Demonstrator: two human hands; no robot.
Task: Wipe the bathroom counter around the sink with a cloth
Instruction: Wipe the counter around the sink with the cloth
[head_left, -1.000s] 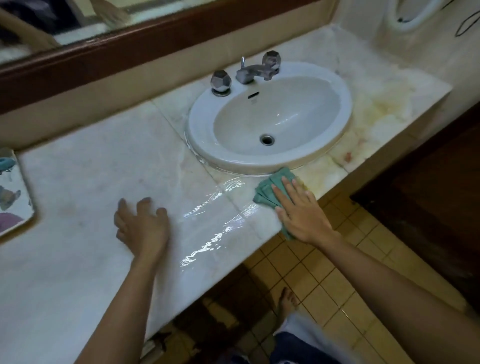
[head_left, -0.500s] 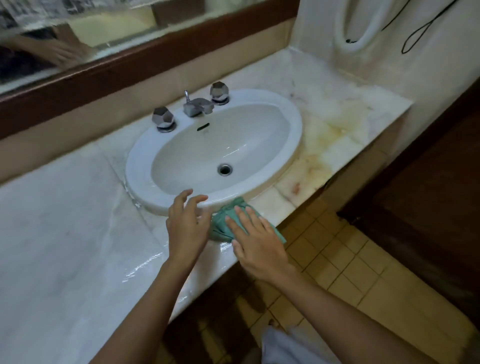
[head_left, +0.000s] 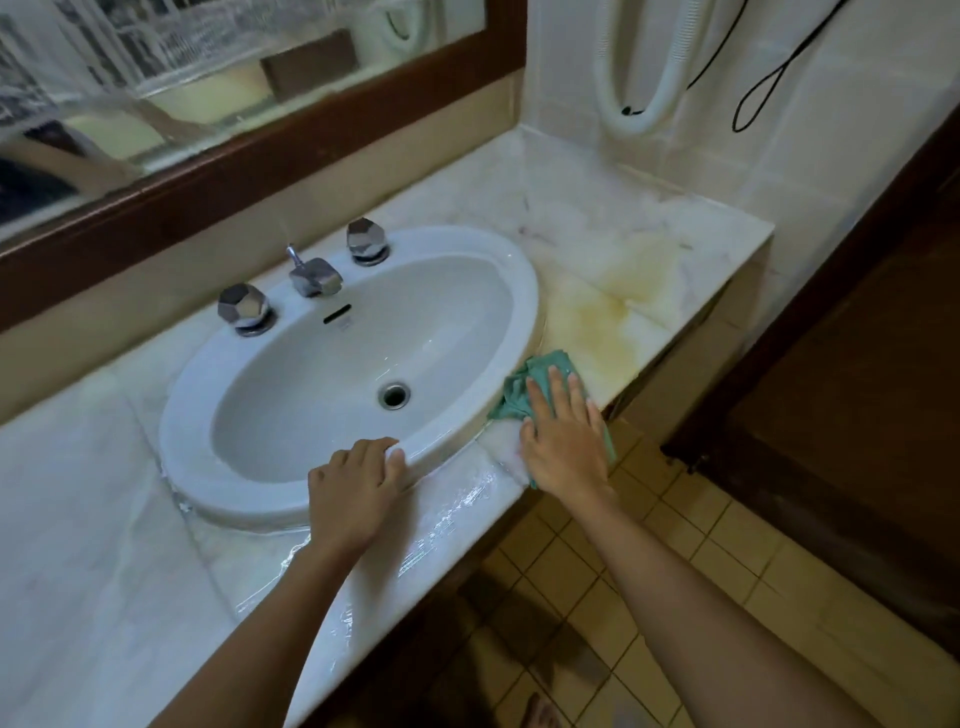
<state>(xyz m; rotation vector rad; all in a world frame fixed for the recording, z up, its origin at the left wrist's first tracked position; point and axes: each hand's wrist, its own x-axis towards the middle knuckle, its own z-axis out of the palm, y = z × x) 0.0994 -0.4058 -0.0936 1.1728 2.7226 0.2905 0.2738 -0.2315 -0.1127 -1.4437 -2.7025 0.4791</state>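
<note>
Wet marble counter (head_left: 623, 228), slick. Soft, limp cloth (head_left: 543, 376) pinned under flat, spread right hand (head_left: 566, 441). Left hand (head_left: 353, 493) rests loose on sink (head_left: 524, 312) rim.

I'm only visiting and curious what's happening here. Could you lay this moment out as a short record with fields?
Place: pale marble bathroom counter, white oval ceramic sink set in it
Tap: chrome faucet at the sink's back rim
Left hand: rests on the sink's front rim
Right hand: flat, pressing a crumpled green cloth onto the counter beside the sink's right edge
Wet: shiny water streaks near the counter's front edge
Stain: yellowish patch right of the sink
</note>
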